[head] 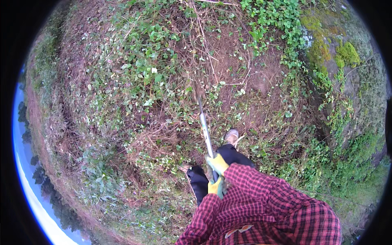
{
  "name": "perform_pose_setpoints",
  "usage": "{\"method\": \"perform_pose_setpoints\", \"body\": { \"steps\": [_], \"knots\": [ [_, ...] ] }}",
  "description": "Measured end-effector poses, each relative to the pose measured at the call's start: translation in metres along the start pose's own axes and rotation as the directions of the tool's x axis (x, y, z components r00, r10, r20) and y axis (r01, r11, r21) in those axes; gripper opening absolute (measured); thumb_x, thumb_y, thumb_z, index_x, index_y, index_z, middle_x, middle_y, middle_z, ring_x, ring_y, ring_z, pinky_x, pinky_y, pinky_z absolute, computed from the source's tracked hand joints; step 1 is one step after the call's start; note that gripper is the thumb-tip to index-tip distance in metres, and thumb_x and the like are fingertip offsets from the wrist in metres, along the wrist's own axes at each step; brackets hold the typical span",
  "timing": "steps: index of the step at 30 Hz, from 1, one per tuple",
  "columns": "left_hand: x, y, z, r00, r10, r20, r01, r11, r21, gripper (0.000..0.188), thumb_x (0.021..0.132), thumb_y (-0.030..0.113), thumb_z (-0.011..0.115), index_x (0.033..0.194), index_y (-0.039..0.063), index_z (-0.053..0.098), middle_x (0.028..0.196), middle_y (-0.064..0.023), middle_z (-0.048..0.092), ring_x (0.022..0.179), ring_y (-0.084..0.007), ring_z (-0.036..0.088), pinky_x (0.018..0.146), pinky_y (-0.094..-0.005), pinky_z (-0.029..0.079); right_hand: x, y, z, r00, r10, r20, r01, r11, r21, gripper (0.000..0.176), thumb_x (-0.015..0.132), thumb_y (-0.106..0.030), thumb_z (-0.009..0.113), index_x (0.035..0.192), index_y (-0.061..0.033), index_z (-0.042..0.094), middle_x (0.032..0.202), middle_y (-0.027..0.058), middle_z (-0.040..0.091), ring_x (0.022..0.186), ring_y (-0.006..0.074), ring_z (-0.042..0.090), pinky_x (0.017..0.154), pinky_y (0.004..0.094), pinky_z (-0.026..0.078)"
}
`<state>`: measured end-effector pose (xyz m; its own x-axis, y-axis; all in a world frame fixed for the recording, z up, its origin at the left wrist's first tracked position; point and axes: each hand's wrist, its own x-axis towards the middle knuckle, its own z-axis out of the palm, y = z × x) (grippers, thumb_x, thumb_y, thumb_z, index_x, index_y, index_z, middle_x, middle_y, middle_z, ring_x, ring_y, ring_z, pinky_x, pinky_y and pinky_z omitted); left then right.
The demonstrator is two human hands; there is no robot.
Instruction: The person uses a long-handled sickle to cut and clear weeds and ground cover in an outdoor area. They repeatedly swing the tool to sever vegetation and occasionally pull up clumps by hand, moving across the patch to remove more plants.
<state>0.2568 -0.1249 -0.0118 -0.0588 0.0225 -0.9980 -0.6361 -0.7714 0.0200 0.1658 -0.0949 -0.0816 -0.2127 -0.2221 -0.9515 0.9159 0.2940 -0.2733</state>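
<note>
A long-handled garden tool with a silvery shaft reaches forward from my body to the ground. Its far end is blurred among dry stems, so I cannot tell what kind of head it has. My right hand, in a yellow and green work glove, grips the shaft at about knee level. Closer to my body, my left hand wears a similar glove and is closed around the dark rear part of the handle. Low leafy plants and dry grass surround the tool.
My shoe stands right of the shaft, and my other foot is to its left. A mossy rock rises on the right, with vines along its side. Bare brown soil shows ahead. Distant trees line the left rim.
</note>
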Motion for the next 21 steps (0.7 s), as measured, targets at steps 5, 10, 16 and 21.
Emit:
{"method": "perform_pose_setpoints", "body": {
  "steps": [5,10,16,21],
  "knots": [
    [-0.087,-0.042,-0.105,0.974,-0.219,0.057,0.217,0.975,0.041,0.012,0.089,0.015,0.064,0.084,0.010,0.054,0.056,0.0006,0.047,0.041,-0.0118,0.042,0.037,-0.0265,0.034,-0.065,0.102,0.056,0.968,0.245,0.061,-0.250,0.888,0.385,0.014,0.087,-0.015,0.064,0.098,-0.0085,0.058,0.062,0.0049,0.056,0.045,0.0203,0.057,0.038,0.0380,0.049],
    [-0.043,0.037,-0.078,0.985,0.066,0.160,-0.107,0.960,0.260,0.014,0.089,0.015,0.062,0.089,0.005,0.053,0.056,0.0009,0.049,0.038,-0.0094,0.042,0.034,-0.0245,0.034,-0.045,0.013,0.057,0.997,0.029,-0.070,0.007,0.886,0.463,0.023,0.092,-0.021,0.058,0.110,-0.0070,0.053,0.068,0.0068,0.056,0.048,0.0203,0.057,0.041,0.0357,0.051],
    [0.082,0.106,-0.099,0.859,0.414,0.302,-0.449,0.324,0.833,0.041,0.081,0.036,0.068,0.105,0.004,0.059,0.075,-0.0069,0.063,0.064,-0.0136,0.060,0.060,-0.0303,0.049,0.055,-0.014,0.079,0.914,-0.122,-0.387,0.255,0.914,0.316,0.026,0.094,-0.031,0.055,0.089,-0.0061,0.051,0.069,0.0072,0.056,0.050,0.0206,0.058,0.045,0.0365,0.052],
    [0.067,0.055,-0.278,0.858,0.510,0.068,-0.380,0.540,0.751,0.029,0.084,0.030,0.068,0.100,0.006,0.061,0.068,-0.0022,0.059,0.055,-0.0141,0.057,0.051,-0.0301,0.046,0.081,0.112,0.227,0.969,-0.010,-0.247,0.048,0.987,0.151,0.016,0.090,-0.019,0.058,0.089,-0.0037,0.053,0.062,0.0064,0.055,0.049,0.0209,0.058,0.045,0.0365,0.052]
  ]
}}
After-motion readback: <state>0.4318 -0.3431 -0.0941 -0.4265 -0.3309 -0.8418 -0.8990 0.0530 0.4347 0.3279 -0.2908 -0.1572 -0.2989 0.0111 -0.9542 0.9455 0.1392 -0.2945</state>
